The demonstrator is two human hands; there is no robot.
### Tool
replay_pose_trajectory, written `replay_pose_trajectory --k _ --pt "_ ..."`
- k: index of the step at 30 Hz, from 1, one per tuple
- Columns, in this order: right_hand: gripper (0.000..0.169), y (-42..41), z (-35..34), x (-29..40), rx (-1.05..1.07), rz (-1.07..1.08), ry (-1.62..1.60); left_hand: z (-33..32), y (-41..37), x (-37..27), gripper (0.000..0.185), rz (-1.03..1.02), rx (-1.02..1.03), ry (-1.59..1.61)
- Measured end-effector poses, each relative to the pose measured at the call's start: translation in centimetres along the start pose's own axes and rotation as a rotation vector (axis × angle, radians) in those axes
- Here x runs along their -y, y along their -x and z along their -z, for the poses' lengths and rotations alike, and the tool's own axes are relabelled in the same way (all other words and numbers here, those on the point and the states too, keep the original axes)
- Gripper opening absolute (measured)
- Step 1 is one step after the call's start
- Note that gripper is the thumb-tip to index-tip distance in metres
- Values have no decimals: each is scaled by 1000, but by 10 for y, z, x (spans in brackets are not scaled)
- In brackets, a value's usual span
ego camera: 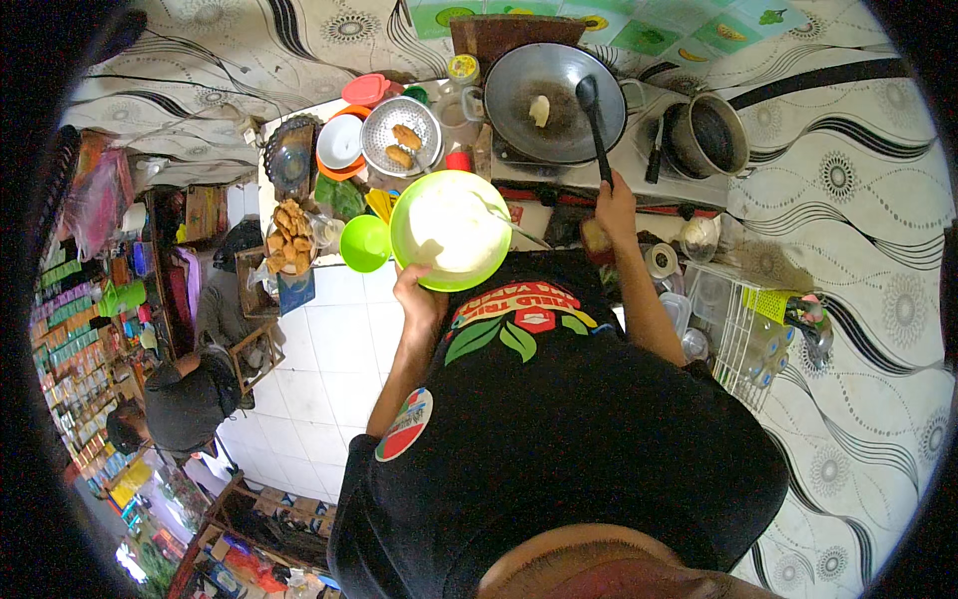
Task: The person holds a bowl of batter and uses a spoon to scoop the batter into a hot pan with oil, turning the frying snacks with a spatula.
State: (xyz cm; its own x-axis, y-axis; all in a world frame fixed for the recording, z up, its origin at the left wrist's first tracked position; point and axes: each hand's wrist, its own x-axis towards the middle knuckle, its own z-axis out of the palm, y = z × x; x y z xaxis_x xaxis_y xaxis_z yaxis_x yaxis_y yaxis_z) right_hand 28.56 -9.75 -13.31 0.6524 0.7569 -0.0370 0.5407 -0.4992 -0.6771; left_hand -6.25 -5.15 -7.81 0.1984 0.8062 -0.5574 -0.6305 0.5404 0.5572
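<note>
My left hand (pixel 420 298) grips the near rim of a lime-green plastic bowl (pixel 399 258), which holds pale batter (pixel 456 224). A spoon handle (pixel 524 228) sticks out over the bowl's right side. In my right hand (pixel 617 210) is the handle of a black spatula (pixel 593 123); its head rests against the inner right wall of a large wok (pixel 516 82). One pale piece of food (pixel 539 111) lies in the wok's bottom, apart from the spatula. Left of the wok, a perforated metal strainer (pixel 382 123) carries two browned fried pieces (pixel 406 136) and a metal utensil.
A dented-looking pot (pixel 715 138) and a knife (pixel 656 153) lie right of the wok. A green cup (pixel 365 245), a plate of fried pieces (pixel 290 238) and a white bowl (pixel 339 141) crowd the left. Another person (pixel 187 397) sits at far left, near stocked shelves. A wire rack (pixel 730 329) stands at right.
</note>
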Motion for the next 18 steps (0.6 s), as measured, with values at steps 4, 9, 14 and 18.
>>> replay_pose_trajectory --k 4,9,14,18 --pt "36 -2 -4 -8 11 -11 -39 -5 -1 -3 62 -13 -9 -21" --pt "36 -3 3 3 21 -15 46 3 -5 1 62 -1 -16 -9" --pt "36 0 5 12 -8 -47 -13 -2 -2 -2 63 4 -30 18" --pt "36 -8 -5 -15 -35 20 105 -4 -4 -1 63 -17 7 -15"
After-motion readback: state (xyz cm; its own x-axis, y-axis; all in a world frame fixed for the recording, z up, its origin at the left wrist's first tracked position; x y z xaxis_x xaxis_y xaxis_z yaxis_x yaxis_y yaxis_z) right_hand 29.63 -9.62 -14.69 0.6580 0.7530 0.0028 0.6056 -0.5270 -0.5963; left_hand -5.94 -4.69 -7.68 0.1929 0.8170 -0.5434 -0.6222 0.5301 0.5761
